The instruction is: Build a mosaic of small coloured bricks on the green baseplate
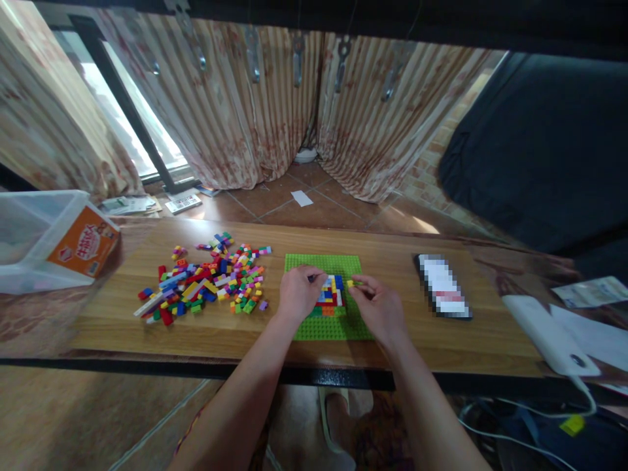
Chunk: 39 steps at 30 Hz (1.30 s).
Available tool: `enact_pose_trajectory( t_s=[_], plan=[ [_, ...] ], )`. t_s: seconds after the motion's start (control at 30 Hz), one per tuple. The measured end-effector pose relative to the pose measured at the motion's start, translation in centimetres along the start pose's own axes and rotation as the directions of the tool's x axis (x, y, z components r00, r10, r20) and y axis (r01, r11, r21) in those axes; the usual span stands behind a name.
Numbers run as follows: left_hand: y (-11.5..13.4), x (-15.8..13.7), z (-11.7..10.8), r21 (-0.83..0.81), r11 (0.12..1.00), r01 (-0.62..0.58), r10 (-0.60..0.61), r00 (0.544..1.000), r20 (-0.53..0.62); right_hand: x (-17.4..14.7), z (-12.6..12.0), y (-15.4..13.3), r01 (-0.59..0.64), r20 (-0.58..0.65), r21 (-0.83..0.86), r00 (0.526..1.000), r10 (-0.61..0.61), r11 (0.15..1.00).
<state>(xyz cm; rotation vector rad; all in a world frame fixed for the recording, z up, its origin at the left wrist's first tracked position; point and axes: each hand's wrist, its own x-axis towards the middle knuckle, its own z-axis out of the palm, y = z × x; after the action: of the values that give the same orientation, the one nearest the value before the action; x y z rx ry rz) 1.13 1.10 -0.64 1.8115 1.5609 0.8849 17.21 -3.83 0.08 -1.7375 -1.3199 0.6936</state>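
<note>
Head view — a yellow brick (350,284) is clamped by the right hand's (381,309) fingers. The left hand's (299,289) finger state cannot be told.

The green baseplate (333,330) is viewed from fairly near, above its close side, by one head-worn camera, faced forward and down, with curtains (275,118) framed beyond.

The tabletop (483,340) has a smooth, faintly shiny wood-grain finish; its front rail (333,376) is glossy and speckled. The baseplate (326,263) is studded plastic, the loose bricks (209,273) smooth plastic. The box (29,277) is translucent plastic, the curtains (275,118) pleated matt cloth, the floor (333,204) smooth tile.
</note>
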Motion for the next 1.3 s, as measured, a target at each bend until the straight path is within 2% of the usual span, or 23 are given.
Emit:
enact_pose_trajectory(
  t_s=[0.13, 0.27, 0.47, 0.8, 1.03, 1.3],
  plan=[
    [-0.3, -0.1, 0.0, -0.038, 0.998, -0.041, 0.042, 0.999, 0.006, -0.6, -0.3, -0.1, 0.011, 0.019, -0.057, 1.0, -0.01, 0.998],
    [-0.5, -0.1, -0.5, -0.022, 0.996, -0.091, 0.092, 0.993, 0.072, -0.7, -0.3, 0.0, 0.018, 0.03, -0.082, 0.999, -0.015, 0.996],
    [-0.9, 0.2, -1.1, -0.096, 0.995, -0.025, 0.034, 0.995, 0.095, -0.5, -0.1, 0.5, 0.028, 0.031, -0.098, 0.999, -0.025, 0.995],
    [-1.2, 0.3, -0.9, -0.153, 0.988, 0.034, -0.027, 0.998, 0.05, -0.2, -0.3, 0.5, -0.016, 0.046, -0.109, 0.999, 0.021, 0.994],
    [-1.3, 0.4, -0.7, -0.174, 0.984, 0.035, -0.031, 0.999, 0.028, -0.1, -0.2, 0.9, 0.026, 0.054, -0.15, 0.998, -0.018, 0.988],
    [-1.6, 0.4, -0.7, -0.199, 0.98, 0.029, -0.021, 0.999, 0.045, -0.3, -0.5, 0.1, -0.064, 0.116, -0.169, 0.99, 0.085, 0.983]
  ],
)
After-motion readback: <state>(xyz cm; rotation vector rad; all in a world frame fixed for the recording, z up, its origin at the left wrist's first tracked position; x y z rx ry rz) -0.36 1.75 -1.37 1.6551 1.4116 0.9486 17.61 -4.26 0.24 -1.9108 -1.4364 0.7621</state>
